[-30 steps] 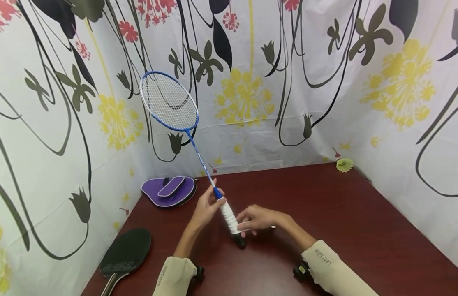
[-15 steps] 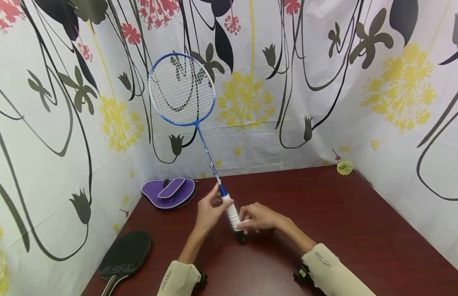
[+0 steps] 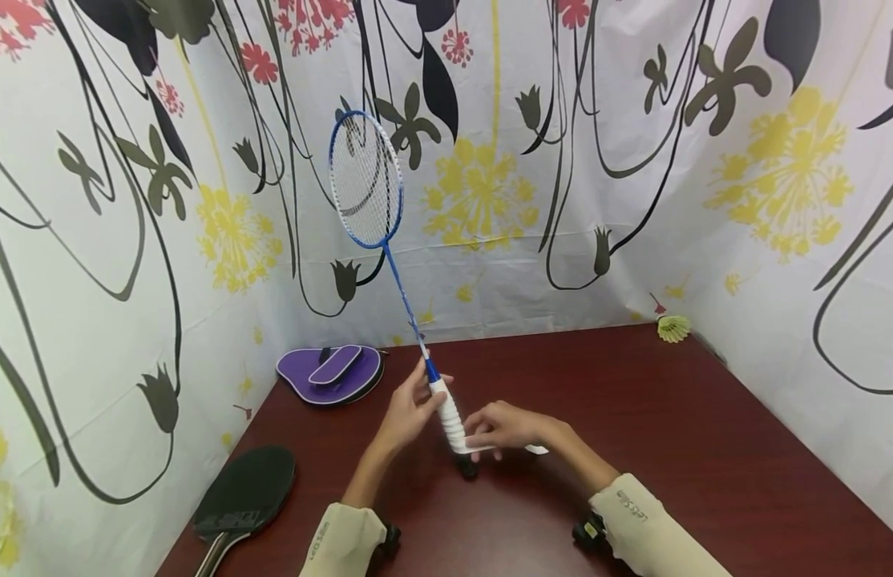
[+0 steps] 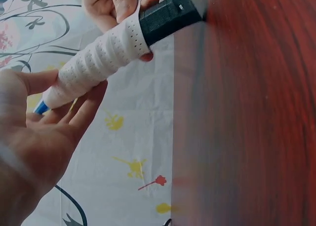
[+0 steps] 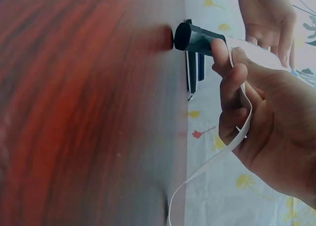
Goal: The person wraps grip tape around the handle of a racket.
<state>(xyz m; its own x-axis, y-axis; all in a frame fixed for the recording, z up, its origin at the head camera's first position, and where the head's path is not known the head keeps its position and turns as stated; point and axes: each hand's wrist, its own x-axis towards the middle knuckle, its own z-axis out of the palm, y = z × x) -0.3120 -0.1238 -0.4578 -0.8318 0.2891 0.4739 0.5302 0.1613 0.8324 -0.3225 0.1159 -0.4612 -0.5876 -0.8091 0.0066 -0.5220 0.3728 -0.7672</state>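
Observation:
A blue and white badminton racket leans up and to the left in the head view, its butt end low over the table. My left hand grips the top of its handle between thumb and fingers, near the blue cone. White perforated grip tape winds round most of the handle, and the bare black end shows below it. At the lower edge of the wrap, my right hand pinches the loose strip of tape, which trails away through its fingers.
On the table, a black table tennis bat lies at the left. A purple bat case sits at the back left, and a yellow-green shuttlecock at the back right. Patterned curtain encloses the back and sides.
The racket has turned about its handle, so its head shows narrower, and it stands further right and more upright than a second ago. Both hands keep their hold.

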